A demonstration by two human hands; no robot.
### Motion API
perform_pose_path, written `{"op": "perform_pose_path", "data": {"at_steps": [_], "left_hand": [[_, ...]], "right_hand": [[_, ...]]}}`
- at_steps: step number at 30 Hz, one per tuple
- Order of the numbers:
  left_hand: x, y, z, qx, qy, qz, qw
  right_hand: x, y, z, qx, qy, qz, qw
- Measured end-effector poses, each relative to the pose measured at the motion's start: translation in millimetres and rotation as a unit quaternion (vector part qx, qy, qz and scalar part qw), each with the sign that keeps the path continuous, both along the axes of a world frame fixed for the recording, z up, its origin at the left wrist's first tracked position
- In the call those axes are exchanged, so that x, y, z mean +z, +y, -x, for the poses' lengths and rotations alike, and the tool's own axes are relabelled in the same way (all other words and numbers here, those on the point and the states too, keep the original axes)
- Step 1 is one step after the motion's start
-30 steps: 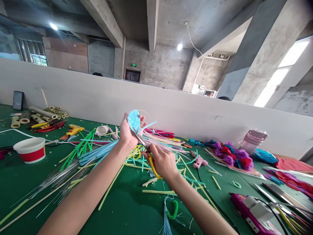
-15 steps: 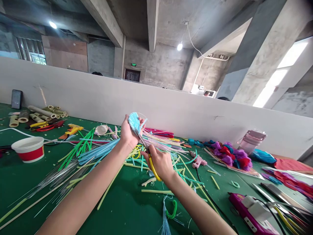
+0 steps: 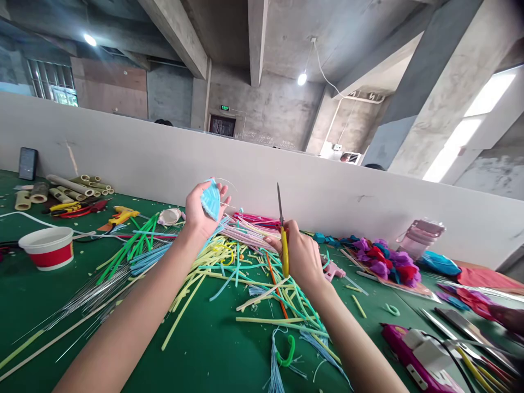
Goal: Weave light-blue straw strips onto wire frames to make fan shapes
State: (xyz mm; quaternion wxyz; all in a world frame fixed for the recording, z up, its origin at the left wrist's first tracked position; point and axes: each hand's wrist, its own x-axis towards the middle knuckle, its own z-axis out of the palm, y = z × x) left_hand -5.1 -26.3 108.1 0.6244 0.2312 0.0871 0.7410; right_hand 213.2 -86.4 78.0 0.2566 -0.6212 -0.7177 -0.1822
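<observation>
My left hand (image 3: 196, 210) is raised above the table, fingers curled around a light-blue fan-shaped piece (image 3: 210, 201) made of rows of fuzzy chenille stems. Thin wires stick out of it toward the right. My right hand (image 3: 305, 254) grips scissors (image 3: 285, 245) by their yellow handles. The blades point upward, look closed, and are well apart from the blue piece. A small blue scrap (image 3: 241, 210) shows between the hands. Below them spread yellow chenille stems (image 3: 213, 254), pink stems (image 3: 254, 232) and blue stems (image 3: 149, 256).
To the left are a paper cup (image 3: 47, 248), a yellow glue gun (image 3: 124, 216) and bamboo tubes (image 3: 71, 188). On the right lie a pink glue gun (image 3: 333, 270), purple and red petals (image 3: 388, 262) and a power strip (image 3: 417, 355). Another person's hand (image 3: 507, 316) reaches in. A white partition (image 3: 262, 174) stands behind.
The scissors have moved from the blue piece to the right, and their blades now point up. My left hand has shifted left and slightly up, still holding the piece. Another person's hand appears at right.
</observation>
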Motion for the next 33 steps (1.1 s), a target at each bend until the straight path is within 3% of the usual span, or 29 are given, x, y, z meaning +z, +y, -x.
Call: {"op": "perform_pose_path", "data": {"at_steps": [7, 10, 14, 17, 21, 22, 23, 25, 26, 28, 31, 33], "left_hand": [[7.4, 1.7, 18.9, 0.088, -0.020, -0.051, 0.995], [10.1, 0.7, 22.5, 0.124, -0.007, -0.065, 0.990], [12.3, -3.5, 17.6, 0.142, 0.019, -0.080, 0.986], [11.9, -6.1, 10.7, 0.165, 0.042, -0.097, 0.981], [10.7, -9.4, 1.7, 0.228, 0.064, -0.127, 0.963], [10.9, -11.0, -0.7, 0.240, 0.064, -0.133, 0.959], [11.3, -13.1, -3.3, 0.250, 0.063, -0.138, 0.956], [12.6, -18.4, -8.9, 0.264, 0.060, -0.143, 0.952], [13.3, -21.0, -11.6, 0.271, 0.061, -0.145, 0.950], [14.1, -25.1, -16.5, 0.284, 0.068, -0.149, 0.945], [12.7, -26.0, -20.8, 0.300, 0.089, -0.164, 0.935], [10.5, -24.1, -21.9, 0.308, 0.105, -0.179, 0.928]], "right_hand": [[5.0, 18.1, -36.6, -0.035, 0.032, 0.090, 0.995], [-7.2, 30.2, -48.6, -0.029, 0.027, 0.106, 0.994], [-32.3, 42.0, -52.0, -0.039, -0.021, 0.205, 0.978], [-38.8, 39.5, -50.1, -0.008, -0.041, 0.260, 0.965], [-16.5, 19.5, -31.1, 0.099, -0.013, 0.257, 0.961], [-8.5, 13.8, -20.4, 0.196, 0.071, 0.240, 0.948], [-1.0, 8.9, -7.1, 0.292, 0.170, 0.236, 0.911], [10.4, 2.5, 24.3, 0.405, 0.357, 0.258, 0.801], [14.2, 1.2, 40.7, 0.423, 0.432, 0.254, 0.756], [18.8, 1.5, 70.2, 0.424, 0.522, 0.239, 0.700], [21.4, 4.7, 96.2, 0.413, 0.608, 0.179, 0.654], [22.2, 6.2, 100.0, 0.413, 0.629, 0.137, 0.644]]}}
